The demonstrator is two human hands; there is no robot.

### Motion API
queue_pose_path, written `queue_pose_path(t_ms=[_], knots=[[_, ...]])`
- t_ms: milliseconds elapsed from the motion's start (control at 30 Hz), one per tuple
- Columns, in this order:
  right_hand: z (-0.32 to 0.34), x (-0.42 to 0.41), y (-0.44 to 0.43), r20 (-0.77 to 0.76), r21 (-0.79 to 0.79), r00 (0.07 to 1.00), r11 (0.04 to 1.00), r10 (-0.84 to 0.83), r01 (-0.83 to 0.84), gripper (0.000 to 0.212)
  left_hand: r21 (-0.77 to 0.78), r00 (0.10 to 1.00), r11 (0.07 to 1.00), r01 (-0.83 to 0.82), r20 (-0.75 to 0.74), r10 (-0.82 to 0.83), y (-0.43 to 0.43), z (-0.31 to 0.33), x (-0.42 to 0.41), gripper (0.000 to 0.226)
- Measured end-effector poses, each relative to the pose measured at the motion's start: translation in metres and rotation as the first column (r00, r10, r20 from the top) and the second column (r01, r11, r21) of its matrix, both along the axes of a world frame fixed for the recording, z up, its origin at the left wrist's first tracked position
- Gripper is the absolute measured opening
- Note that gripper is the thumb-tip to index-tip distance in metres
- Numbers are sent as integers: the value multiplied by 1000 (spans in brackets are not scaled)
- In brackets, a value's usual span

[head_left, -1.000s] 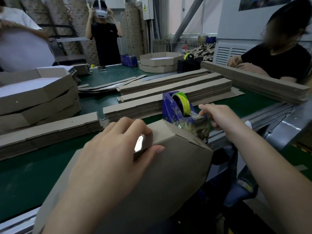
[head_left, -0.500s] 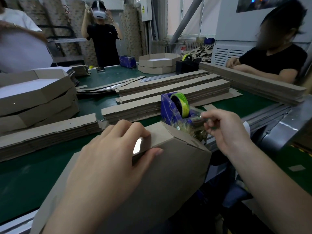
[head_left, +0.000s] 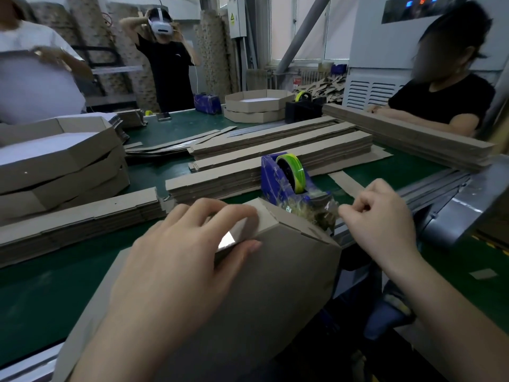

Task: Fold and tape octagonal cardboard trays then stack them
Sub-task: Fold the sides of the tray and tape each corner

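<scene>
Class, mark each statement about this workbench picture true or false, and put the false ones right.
1. The left hand grips the cardboard tray's folded corner. True.
2. The tape dispenser is red. False: it is blue, holding yellow-green tape.
3. The right hand lies flat on the table. False: its curled fingers pinch tape at the dispenser's front.
4. Folded trays are stacked on the table's left side. True.
</scene>
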State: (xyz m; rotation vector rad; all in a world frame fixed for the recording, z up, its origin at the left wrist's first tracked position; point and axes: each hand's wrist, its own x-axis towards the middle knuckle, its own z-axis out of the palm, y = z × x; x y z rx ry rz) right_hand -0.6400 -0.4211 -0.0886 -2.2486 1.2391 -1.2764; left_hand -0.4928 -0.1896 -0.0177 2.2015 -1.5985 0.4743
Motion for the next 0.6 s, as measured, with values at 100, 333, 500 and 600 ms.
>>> queue_pose_path(t_ms=[100, 333, 500, 600], knots=[[11, -3, 5, 111, -3, 985, 991, 135, -135, 27, 35, 1000, 999, 5, -14, -5, 1, 2, -1, 37], [72, 13, 41, 440, 234, 478, 417, 760, -878, 18, 3, 995, 999, 54, -86, -53, 2, 5, -4, 37], [92, 28, 47, 319, 474, 394, 215, 862, -854, 23, -23, 999, 999, 27, -40, -28, 4, 8, -12, 20], [94, 34, 44, 210, 587, 390, 204, 896, -783, 22, -36, 999, 999, 16, -32, -17, 5, 5, -12, 18]])
